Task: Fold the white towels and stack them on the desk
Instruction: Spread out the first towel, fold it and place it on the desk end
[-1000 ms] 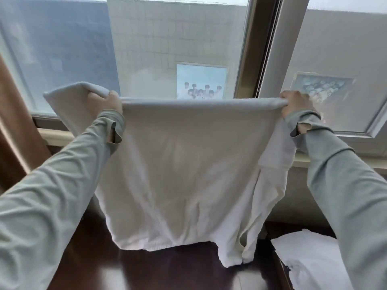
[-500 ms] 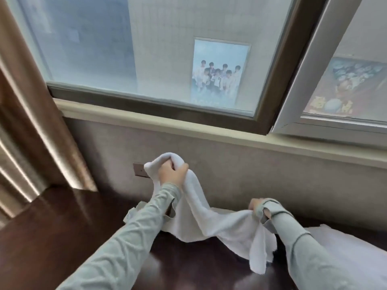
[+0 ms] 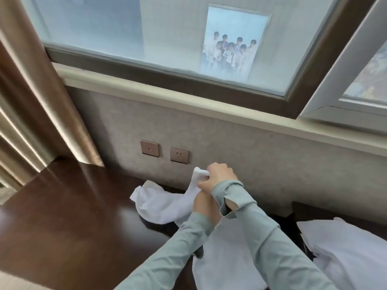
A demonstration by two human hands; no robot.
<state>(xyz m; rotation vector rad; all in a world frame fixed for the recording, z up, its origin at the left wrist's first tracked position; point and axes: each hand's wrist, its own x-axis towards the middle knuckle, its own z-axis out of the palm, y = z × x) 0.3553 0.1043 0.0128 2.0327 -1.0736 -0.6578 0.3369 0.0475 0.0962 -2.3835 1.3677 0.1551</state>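
Now Both Hands Meet on One White Towel

Now the right hand sits at about one o'clock from the picture's centre, its fingers curled tight round a bunched corner of the white towel, which pokes out at the hand's nine o'clock side. Just below it, at its six o'clock and touching the right wrist, the left hand lies against the same cloth; its fingers are hidden behind the towel and the right sleeve, so whether they grip or lie loose cannot be told. The two forearms cross, the right one over the left sleeve.

From the gripped corner the towel drops down to the dark wooden desk, where a crumpled part spreads toward nine o'clock of the hands and rests on the surface near the wall. More white cloth lies flat under the arms at six o'clock.

At four o'clock, toward the right edge, a heap of white towels lies loosely piled. No container shows in view.

On the wall at eleven o'clock of the hands sit a brown switch plate and, just beside it, a wall socket. Above them runs the window, with a group photo showing in the glass. A curtain hangs at nine o'clock.
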